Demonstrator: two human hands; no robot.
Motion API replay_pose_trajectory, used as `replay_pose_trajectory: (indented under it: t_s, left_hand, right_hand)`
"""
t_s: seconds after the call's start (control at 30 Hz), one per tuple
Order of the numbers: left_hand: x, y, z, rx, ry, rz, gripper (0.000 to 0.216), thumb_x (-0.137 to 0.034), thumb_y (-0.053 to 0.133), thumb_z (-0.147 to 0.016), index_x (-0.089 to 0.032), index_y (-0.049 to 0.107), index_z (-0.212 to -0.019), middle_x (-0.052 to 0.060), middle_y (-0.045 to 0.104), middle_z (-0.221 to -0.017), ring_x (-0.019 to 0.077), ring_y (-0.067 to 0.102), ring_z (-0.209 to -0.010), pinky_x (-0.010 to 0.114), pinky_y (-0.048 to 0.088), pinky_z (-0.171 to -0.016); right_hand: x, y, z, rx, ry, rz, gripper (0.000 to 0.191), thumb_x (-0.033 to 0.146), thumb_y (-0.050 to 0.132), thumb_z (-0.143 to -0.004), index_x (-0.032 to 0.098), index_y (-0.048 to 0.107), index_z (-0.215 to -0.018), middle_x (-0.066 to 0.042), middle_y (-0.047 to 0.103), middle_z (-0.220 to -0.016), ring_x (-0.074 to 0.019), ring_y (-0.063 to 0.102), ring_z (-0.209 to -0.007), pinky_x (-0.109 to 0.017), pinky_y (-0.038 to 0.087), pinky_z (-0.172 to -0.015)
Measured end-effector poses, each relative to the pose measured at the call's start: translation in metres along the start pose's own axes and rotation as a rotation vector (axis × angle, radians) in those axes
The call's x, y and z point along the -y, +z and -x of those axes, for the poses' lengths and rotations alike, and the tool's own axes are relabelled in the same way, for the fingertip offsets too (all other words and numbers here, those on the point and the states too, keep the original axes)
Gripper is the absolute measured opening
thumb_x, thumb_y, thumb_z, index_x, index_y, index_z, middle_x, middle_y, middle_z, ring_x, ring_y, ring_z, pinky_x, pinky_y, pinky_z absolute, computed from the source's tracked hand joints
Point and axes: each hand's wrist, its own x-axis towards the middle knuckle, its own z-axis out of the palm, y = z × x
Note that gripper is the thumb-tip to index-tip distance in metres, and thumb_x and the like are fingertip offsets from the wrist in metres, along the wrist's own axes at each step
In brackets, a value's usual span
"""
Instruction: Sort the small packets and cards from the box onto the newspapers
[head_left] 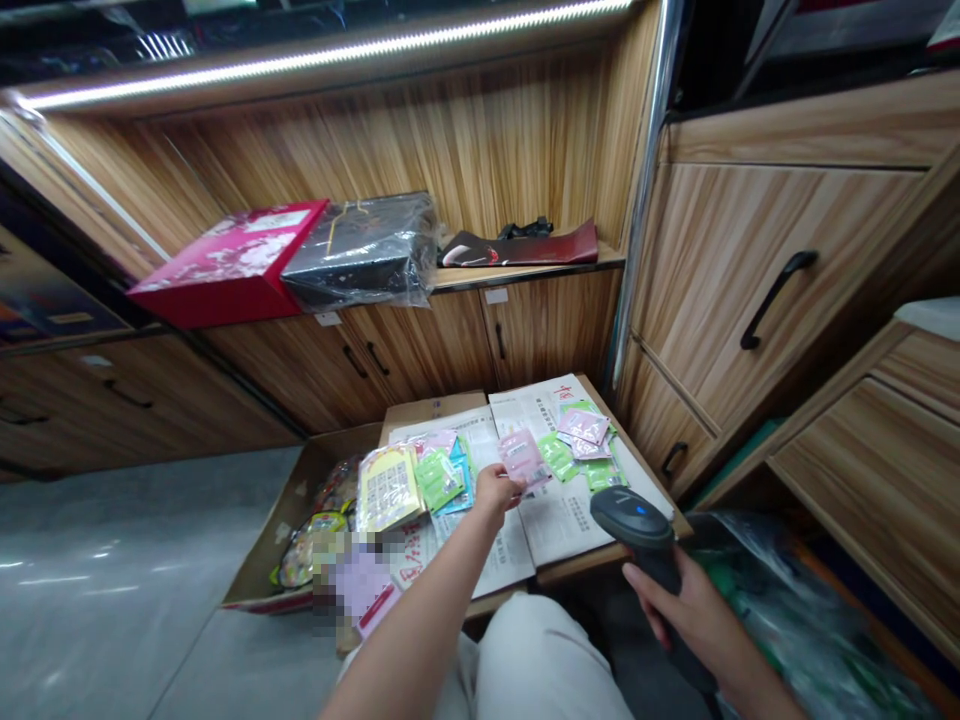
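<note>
My left hand pinches a small pink packet just above newspaper sheets spread on a low cardboard surface. My right hand grips a black handheld barcode scanner, its head pointing toward the papers. More pink and green packets lie scattered on the far right of the newspaper. A pile of yellow, green and blue packets lies to the left of my left hand.
An open cardboard box holds wrapped goods on the left. Wooden cabinets surround me; a shelf carries a red box, a black plastic-wrapped box and a dark red folder. Plastic-wrapped items sit at lower right. My knee shows below.
</note>
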Motion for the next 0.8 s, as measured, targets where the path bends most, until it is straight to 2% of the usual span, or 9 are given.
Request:
replay_pose_trajectory:
  t_s: [0.1,0.27,0.37,0.6,0.8]
  left_hand:
    - [0.005,0.007,-0.006,0.002,0.004,0.037,0.021,-0.002,0.068,-0.067,-0.014,0.061,-0.083,0.002,0.067,-0.073,0.0113,0.062,-0.061,0.024,0.051,-0.060]
    - [0.010,0.012,-0.016,0.038,0.034,0.049,0.019,-0.002,0.070,-0.065,-0.014,0.062,-0.078,0.001,0.065,-0.071,0.0093,0.059,-0.057,0.022,0.049,-0.057]
    - [0.013,0.011,-0.019,0.047,0.042,0.038,0.019,-0.004,0.073,-0.063,-0.013,0.061,-0.075,0.001,0.063,-0.069,0.0092,0.059,-0.056,0.023,0.049,-0.057]
    - [0.012,0.009,-0.018,0.058,0.047,0.043,0.024,-0.002,0.069,-0.063,-0.012,0.063,-0.083,0.004,0.066,-0.074,0.0114,0.061,-0.058,0.023,0.049,-0.055]
    - [0.010,-0.003,-0.023,0.007,0.173,0.108,0.023,-0.008,0.074,-0.061,-0.013,0.062,-0.080,0.001,0.063,-0.067,0.0114,0.060,-0.056,0.022,0.047,-0.055]
  right_hand:
    - [0.000,0.001,0.003,0.030,0.009,0.034,0.039,0.052,0.067,-0.071,0.019,0.059,-0.090,0.010,0.049,-0.040,-0.0105,0.043,-0.029,-0.020,0.032,-0.031]
    - [-0.002,0.002,0.004,0.028,0.028,0.084,0.036,0.051,0.066,-0.073,0.019,0.058,-0.086,0.011,0.045,-0.033,-0.0098,0.039,-0.027,-0.020,0.031,-0.032]
    - [-0.003,0.003,0.004,0.012,0.025,0.094,0.035,0.052,0.067,-0.073,0.019,0.058,-0.084,0.011,0.046,-0.033,-0.0100,0.040,-0.027,-0.020,0.031,-0.032]
    - [-0.001,0.004,0.004,0.009,0.031,0.072,0.039,0.053,0.068,-0.072,0.018,0.059,-0.087,0.011,0.048,-0.038,-0.0096,0.042,-0.029,-0.020,0.032,-0.031]
    - [0.001,0.005,0.007,-0.013,0.017,0.081,0.043,0.054,0.070,-0.070,0.017,0.059,-0.089,0.009,0.050,-0.041,-0.0100,0.043,-0.030,-0.021,0.034,-0.031]
